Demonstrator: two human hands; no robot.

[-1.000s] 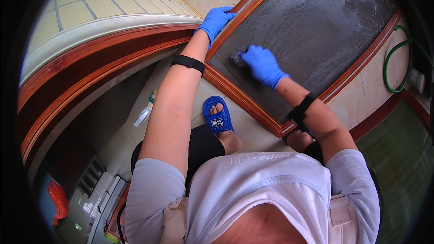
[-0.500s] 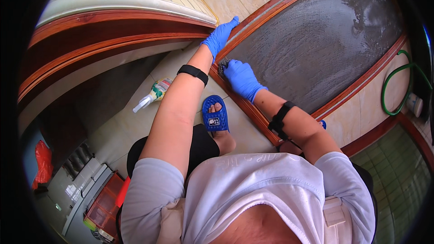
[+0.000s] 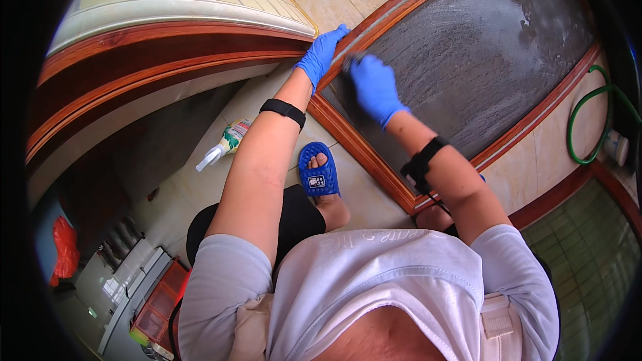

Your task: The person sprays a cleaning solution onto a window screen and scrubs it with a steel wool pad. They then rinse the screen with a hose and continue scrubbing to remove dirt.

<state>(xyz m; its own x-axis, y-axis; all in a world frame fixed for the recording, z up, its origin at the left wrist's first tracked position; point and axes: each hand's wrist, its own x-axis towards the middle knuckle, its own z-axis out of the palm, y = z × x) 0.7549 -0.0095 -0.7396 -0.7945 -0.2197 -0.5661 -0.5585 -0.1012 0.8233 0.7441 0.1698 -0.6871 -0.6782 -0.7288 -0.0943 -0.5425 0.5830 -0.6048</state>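
A wood-framed screen panel (image 3: pixel 461 60) with dark grey mesh leans in front of me; whitish wet streaks and foam cover its surface. My left hand (image 3: pixel 322 55), in a blue glove, grips the frame's far left edge. My right hand (image 3: pixel 376 88), gloved too, is closed around a steel wool scrubber (image 3: pixel 353 60) and presses it to the mesh near the left side of the frame. The hand is slightly blurred, and its fingers partly hide the scrubber.
A spray bottle (image 3: pixel 227 142) lies on the tiled floor left of my slippered foot (image 3: pixel 319 174). At left stands a wooden doorframe (image 3: pixel 167 47). On the right are a green hose (image 3: pixel 572 124) and a white container (image 3: pixel 616 146). A red bag (image 3: pixel 63 249) hangs far left.
My right hand has moved away from me with the steel wool scrubber, from the frame's near left corner up along the mesh. My left hand stays on the frame.
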